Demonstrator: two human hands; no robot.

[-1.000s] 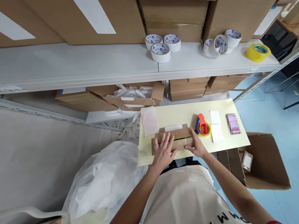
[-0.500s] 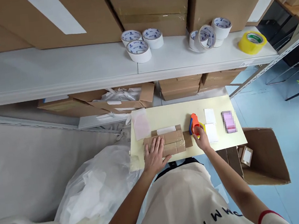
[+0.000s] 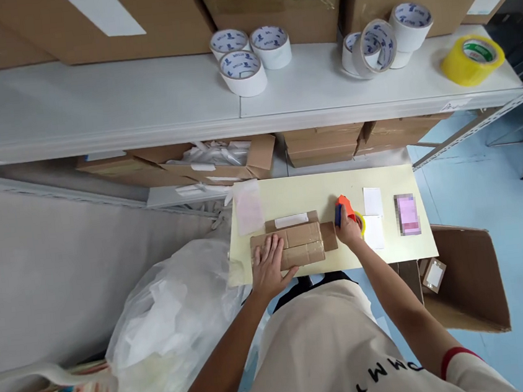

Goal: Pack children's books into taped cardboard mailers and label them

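Note:
A brown cardboard box (image 3: 301,245) lies on the pale yellow tabletop (image 3: 308,192), its right-hand flap sticking out. My left hand (image 3: 269,270) rests flat on the left part of this box, fingers spread. To the right, my right hand (image 3: 349,230) is wrapped round an orange and blue tape dispenser (image 3: 344,205) with a yellow roll in it; the palm hides part of the tool. Behind the box is another narrow piece of cardboard with a white label (image 3: 291,220).
White paper slips (image 3: 373,202) and a blurred pink item (image 3: 407,214) lie at the table's right. An open carton (image 3: 471,280) stands beside the table. Tape rolls (image 3: 243,73) line the shelf above. A plastic bag (image 3: 176,323) is at the left.
My right hand has closed round the tape dispenser, which has turned slightly. My left hand stays on the box. The whole view has shifted a little.

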